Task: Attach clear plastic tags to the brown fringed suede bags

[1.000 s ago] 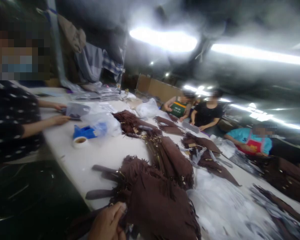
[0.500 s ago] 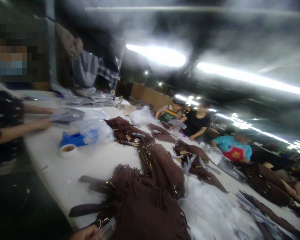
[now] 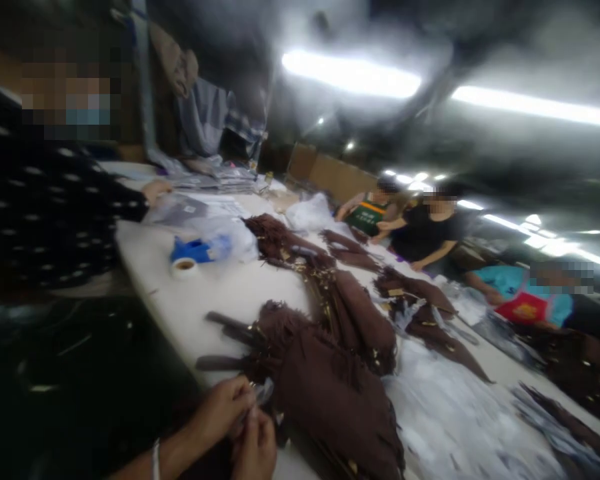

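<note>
Two hands meet at the near edge of the white table (image 3: 220,293): the left hand (image 3: 220,410) and right hand (image 3: 255,450) pinch a small clear wrapper (image 3: 263,393) between fingertips, touching the nearest brown fringed bag (image 3: 330,393). More brown bags (image 3: 355,313) lie beyond; a tape roll (image 3: 184,267) sits far left.

A: What is held at the near edge of the white table (image 3: 220,293)?
B: A small clear wrapper (image 3: 264,392) is pinched by the left hand (image 3: 223,408) and right hand (image 3: 254,450), against a brown fringed bag (image 3: 330,393).
A: And farther off?
B: A tape roll (image 3: 184,267) is seen; more bags are spread rightward.
</note>
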`<state>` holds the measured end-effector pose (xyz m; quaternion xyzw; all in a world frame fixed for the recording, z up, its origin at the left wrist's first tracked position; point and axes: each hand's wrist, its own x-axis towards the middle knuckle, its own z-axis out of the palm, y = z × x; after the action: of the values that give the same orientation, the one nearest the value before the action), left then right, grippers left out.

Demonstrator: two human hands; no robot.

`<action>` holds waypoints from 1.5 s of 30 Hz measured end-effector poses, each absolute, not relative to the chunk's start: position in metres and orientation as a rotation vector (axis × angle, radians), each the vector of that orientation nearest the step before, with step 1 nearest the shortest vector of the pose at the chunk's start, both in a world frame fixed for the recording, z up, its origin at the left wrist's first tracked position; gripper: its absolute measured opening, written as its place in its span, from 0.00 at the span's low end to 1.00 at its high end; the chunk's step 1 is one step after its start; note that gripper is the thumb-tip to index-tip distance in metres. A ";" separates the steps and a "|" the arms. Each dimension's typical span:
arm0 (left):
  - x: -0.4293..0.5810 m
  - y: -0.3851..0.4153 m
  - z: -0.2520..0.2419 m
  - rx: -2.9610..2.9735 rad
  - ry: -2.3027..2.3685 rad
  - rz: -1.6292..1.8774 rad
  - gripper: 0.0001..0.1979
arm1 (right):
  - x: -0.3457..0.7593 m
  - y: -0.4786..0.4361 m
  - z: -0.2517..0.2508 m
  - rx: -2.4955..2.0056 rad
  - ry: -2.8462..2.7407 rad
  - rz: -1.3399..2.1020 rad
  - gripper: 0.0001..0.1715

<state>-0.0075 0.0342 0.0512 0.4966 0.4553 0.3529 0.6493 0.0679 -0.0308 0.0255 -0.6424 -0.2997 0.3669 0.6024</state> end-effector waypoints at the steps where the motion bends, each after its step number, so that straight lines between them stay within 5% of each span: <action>1: -0.010 0.036 0.053 1.125 1.006 0.758 0.17 | 0.070 -0.037 0.027 -1.525 -0.752 0.896 0.26; 4: -0.019 0.042 0.053 1.038 1.028 0.705 0.14 | 0.084 -0.056 0.034 -1.670 -1.036 0.836 0.24; 10: -0.027 0.046 0.056 0.935 0.948 0.594 0.14 | 0.113 -0.067 0.039 -1.703 -1.554 0.092 0.20; 20: -0.033 0.047 0.063 0.884 0.921 0.486 0.17 | 0.121 -0.041 0.029 -1.532 -1.973 -0.181 0.19; 45: -0.033 0.027 0.059 1.064 1.041 0.623 0.07 | 0.115 -0.040 0.051 -1.826 -2.100 -0.231 0.12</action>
<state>-0.0331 0.0268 0.0588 0.4762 0.4657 0.2788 0.6918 0.1146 -0.0402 0.0509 -0.6441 -0.7405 -0.0815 0.1736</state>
